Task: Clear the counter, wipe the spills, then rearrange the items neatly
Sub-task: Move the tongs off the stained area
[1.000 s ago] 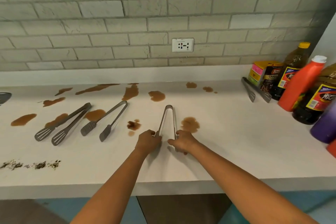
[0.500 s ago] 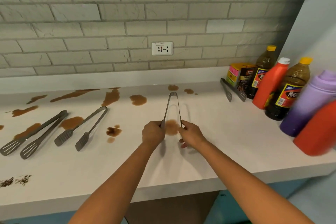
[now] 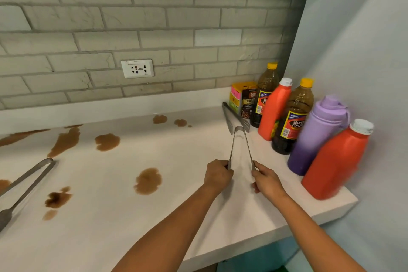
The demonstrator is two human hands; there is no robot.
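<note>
on white counter, brown spills, brick wall

Tongs brushed metal; counter smooth matt white.

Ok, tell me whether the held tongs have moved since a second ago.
Yes. The tongs went right, past the round spill, toward the bottles.

I see bare white counter open between the brown spills and my hands; on the right, a row of upright red, amber and purple bottles and flat steel tongs block the corner
</note>
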